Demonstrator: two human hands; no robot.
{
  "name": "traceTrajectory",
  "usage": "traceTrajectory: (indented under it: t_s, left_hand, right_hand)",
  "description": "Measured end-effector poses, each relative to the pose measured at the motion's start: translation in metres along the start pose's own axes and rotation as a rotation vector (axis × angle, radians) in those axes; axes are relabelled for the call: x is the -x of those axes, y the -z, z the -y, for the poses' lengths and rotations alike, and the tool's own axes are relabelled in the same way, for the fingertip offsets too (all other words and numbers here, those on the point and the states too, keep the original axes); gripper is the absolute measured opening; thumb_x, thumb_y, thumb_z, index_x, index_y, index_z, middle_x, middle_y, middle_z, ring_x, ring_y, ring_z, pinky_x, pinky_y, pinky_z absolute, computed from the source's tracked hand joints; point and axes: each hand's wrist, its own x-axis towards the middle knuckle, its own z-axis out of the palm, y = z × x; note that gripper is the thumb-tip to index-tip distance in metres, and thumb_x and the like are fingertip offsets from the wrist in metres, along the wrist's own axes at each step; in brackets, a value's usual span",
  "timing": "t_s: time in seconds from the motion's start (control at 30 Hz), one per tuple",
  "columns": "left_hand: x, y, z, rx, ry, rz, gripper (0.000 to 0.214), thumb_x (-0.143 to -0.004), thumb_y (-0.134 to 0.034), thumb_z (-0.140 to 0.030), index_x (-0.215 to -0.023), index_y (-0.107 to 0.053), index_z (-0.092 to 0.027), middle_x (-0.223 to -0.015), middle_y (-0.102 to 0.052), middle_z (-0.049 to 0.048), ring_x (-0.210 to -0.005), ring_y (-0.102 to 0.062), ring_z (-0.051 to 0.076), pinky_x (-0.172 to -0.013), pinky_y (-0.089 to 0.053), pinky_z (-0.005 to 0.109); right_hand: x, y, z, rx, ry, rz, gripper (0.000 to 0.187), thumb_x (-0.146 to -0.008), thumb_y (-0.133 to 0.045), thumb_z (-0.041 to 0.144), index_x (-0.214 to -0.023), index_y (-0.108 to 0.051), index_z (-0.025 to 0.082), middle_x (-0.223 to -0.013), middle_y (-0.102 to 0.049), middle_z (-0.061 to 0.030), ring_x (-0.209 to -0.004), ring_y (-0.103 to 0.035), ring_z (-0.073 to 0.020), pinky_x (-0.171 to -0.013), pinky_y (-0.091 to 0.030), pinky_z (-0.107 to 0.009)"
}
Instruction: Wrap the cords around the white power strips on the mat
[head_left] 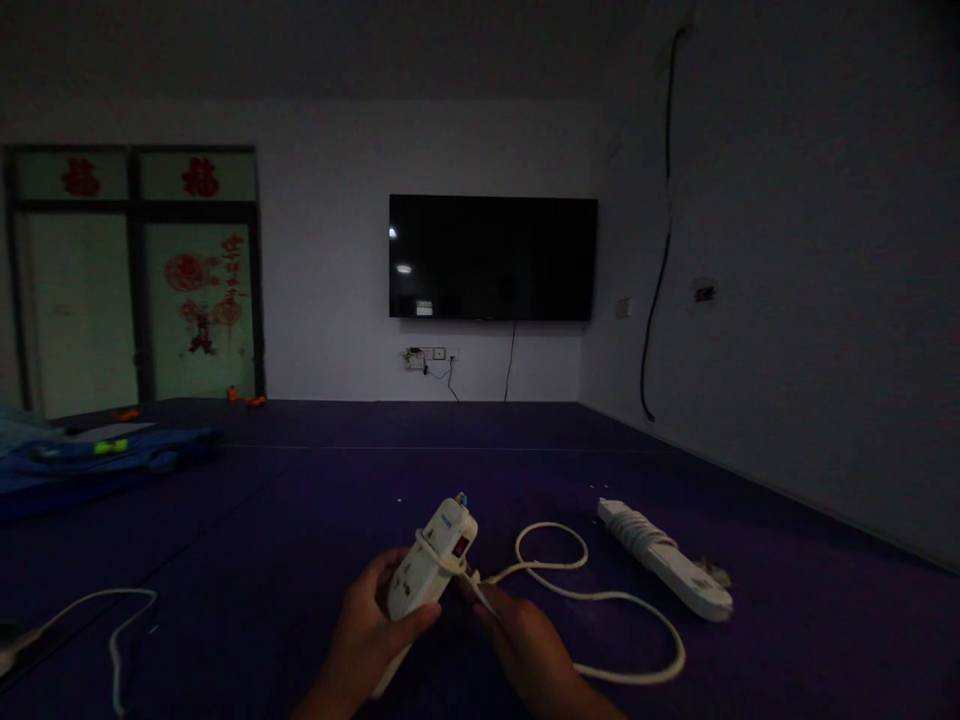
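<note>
My left hand [375, 620] is closed around a white power strip [429, 568], tilted with its upper end away from me. Sockets and a dark red switch show on its face. One turn of the white cord [615, 597] wraps round the strip near the switch. My right hand [521, 635] pinches this cord close beside the strip; its fingertips are partly hidden. From there the cord loops loosely over the purple surface to the right. Farther right lies a second white power strip [679, 575], its own cord wound tightly round one end.
Another white cable [112, 595] lies at the lower left. Blue cloth [127, 455] is heaped at the left edge. Small orange objects [247, 398] sit near the glass door. A television [493, 258] hangs on the far wall, and a black cable [658, 270] runs down the right wall.
</note>
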Motion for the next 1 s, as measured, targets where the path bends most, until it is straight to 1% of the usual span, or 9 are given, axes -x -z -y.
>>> traceTrajectory:
  t_s: [0.17,0.23,0.37,0.47,0.57,0.63,0.73,0.87,1.0]
  left_hand:
    - [0.000,0.000,0.007,-0.216,-0.048,-0.054,0.054,-0.062,-0.070,-0.042,-0.107,-0.052,-0.018,-0.103,-0.068,0.0092,-0.095,-0.065,0.025,-0.080,-0.051,0.034]
    - [0.001,0.000,0.010,-0.401,-0.069,-0.088,0.052,-0.064,-0.068,-0.041,-0.108,-0.053,-0.019,-0.106,-0.068,0.0096,-0.096,-0.064,0.026,-0.081,-0.051,0.036]
    - [0.002,0.000,0.015,-0.788,-0.174,-0.113,0.047,-0.068,-0.063,-0.030,-0.113,-0.054,-0.019,-0.112,-0.065,0.0109,-0.101,-0.062,0.027,-0.087,-0.047,0.040]
    - [-0.001,0.002,0.015,-0.946,-0.227,-0.098,0.047,-0.070,-0.062,-0.026,-0.116,-0.055,-0.018,-0.112,-0.065,0.0110,-0.100,-0.062,0.026,-0.087,-0.047,0.039]
    - [-0.003,0.006,0.017,-1.048,-0.251,-0.083,0.050,-0.071,-0.061,-0.025,-0.120,-0.053,-0.016,-0.112,-0.065,0.0110,-0.098,-0.062,0.025,-0.086,-0.048,0.039]
    - [-0.003,0.008,0.018,-1.111,-0.290,-0.066,0.052,-0.072,-0.061,-0.023,-0.123,-0.052,-0.016,-0.112,-0.065,0.0108,-0.099,-0.061,0.025,-0.086,-0.048,0.038]
    - [-0.002,0.009,0.018,-1.201,-0.354,-0.030,0.055,-0.073,-0.061,-0.021,-0.126,-0.050,-0.018,-0.115,-0.064,0.0100,-0.102,-0.060,0.025,-0.089,-0.046,0.038]
    - [-0.003,0.006,0.015,-1.334,-0.378,0.058,0.055,-0.073,-0.062,-0.021,-0.127,-0.051,-0.023,-0.117,-0.064,0.0087,-0.103,-0.059,0.026,-0.087,-0.046,0.039]
    - [-0.003,0.002,0.012,-1.394,-0.456,0.194,0.057,-0.073,-0.062,-0.021,-0.128,-0.050,-0.027,-0.118,-0.064,0.0069,-0.104,-0.059,0.025,-0.087,-0.046,0.037]
  right_hand:
    - [0.001,-0.001,0.010,0.190,-0.038,0.070,0.031,-0.090,-0.041,0.024,-0.116,-0.058,0.023,-0.087,-0.073,-0.0082,-0.078,-0.069,-0.0205,-0.065,-0.047,-0.022]
    - [0.002,0.000,0.015,0.242,-0.042,0.103,0.030,-0.090,-0.042,0.022,-0.113,-0.060,0.022,-0.088,-0.073,-0.0087,-0.079,-0.070,-0.0217,-0.064,-0.047,-0.023]
    - [0.006,0.003,0.021,0.305,-0.011,0.120,0.025,-0.089,-0.043,0.019,-0.105,-0.062,0.020,-0.091,-0.072,-0.0085,-0.081,-0.069,-0.0217,-0.064,-0.047,-0.022]
    - [0.008,0.000,0.018,0.389,0.049,0.100,0.019,-0.086,-0.047,0.018,-0.096,-0.063,0.019,-0.086,-0.073,-0.0067,-0.076,-0.070,-0.0203,-0.060,-0.046,-0.021]
    - [0.010,-0.008,0.009,0.498,0.183,0.067,0.012,-0.084,-0.050,0.017,-0.085,-0.062,0.018,-0.078,-0.072,-0.0043,-0.066,-0.069,-0.0170,-0.054,-0.043,-0.019]
    - [0.010,-0.014,0.001,0.566,0.319,0.026,0.009,-0.082,-0.051,0.015,-0.081,-0.060,0.018,-0.073,-0.071,-0.0029,-0.058,-0.066,-0.0153,-0.048,-0.040,-0.019]
    - [0.009,-0.017,-0.008,0.660,0.539,-0.110,0.014,-0.084,-0.047,0.014,-0.073,-0.055,0.018,-0.062,-0.066,-0.0014,-0.046,-0.060,-0.0149,-0.041,-0.033,-0.024]
    - [0.009,-0.008,-0.006,0.689,0.777,-0.317,0.026,-0.092,-0.038,0.016,-0.070,-0.050,0.018,-0.056,-0.058,-0.0005,-0.044,-0.053,-0.0146,-0.041,-0.029,-0.027]
    - [0.015,0.012,0.004,0.666,0.886,-0.400,0.026,-0.093,-0.037,0.013,-0.072,-0.052,0.018,-0.057,-0.055,0.0005,-0.048,-0.051,-0.0133,-0.045,-0.029,-0.028]
